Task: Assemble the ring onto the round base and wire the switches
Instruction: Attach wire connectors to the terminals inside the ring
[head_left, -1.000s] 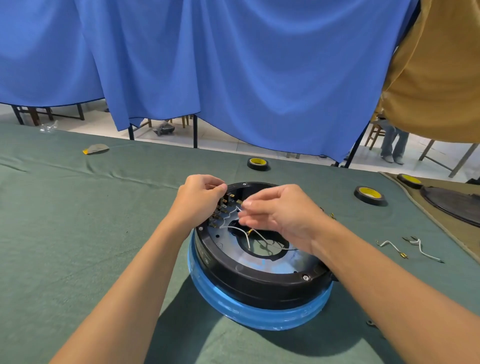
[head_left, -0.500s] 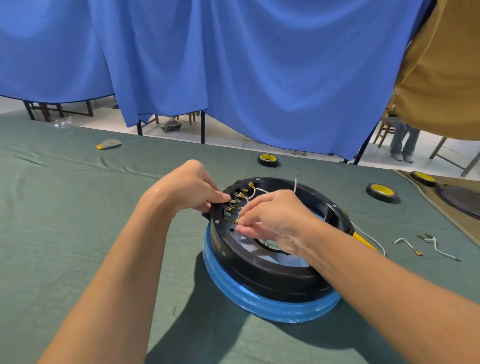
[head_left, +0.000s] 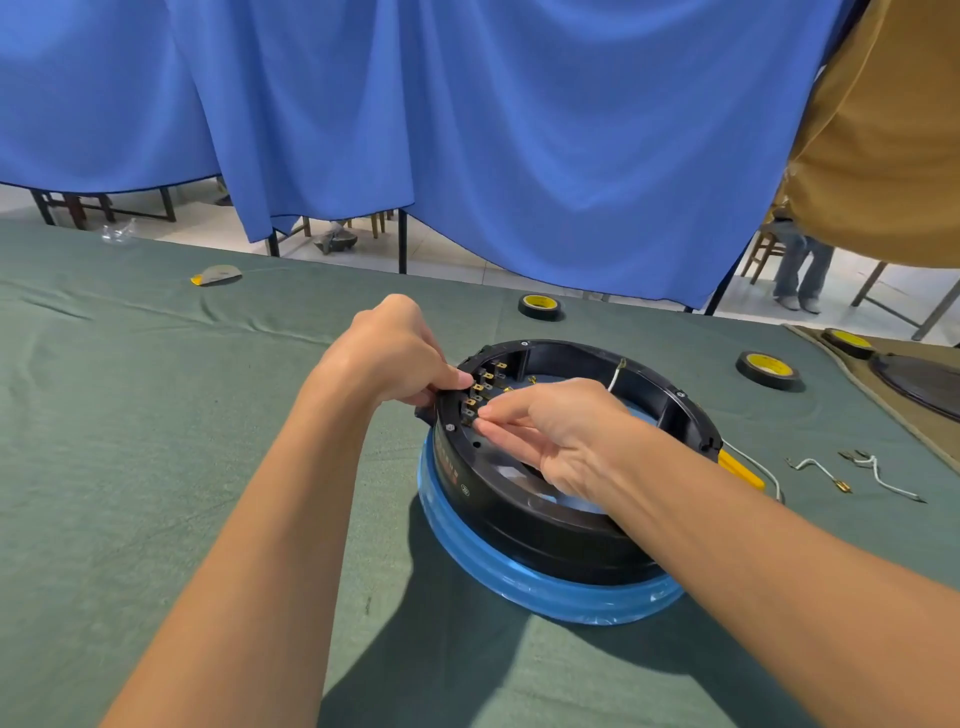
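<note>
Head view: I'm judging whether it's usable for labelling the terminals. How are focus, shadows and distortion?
Head view: the brass terminals look sharp, partly hidden by the right hand; soft shadow falls beneath the arms on the green cloth; wide-angle bending shows toward the frame edges.

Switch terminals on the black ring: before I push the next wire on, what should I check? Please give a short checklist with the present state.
1. Black ring sits on the blue base: ok.
2. Left hand steadies the ring wall beside the switch terminals: ok.
3. Right hand has its fingertips at the lowest terminals: ok.
4. Connector lined up with its terminal: cannot tell, the fingers hide it.
5. Loose white wire sticks up inside the ring, not yet connected: not ok.
6. Spare wires lie on the green cloth to the right: ok.
</note>
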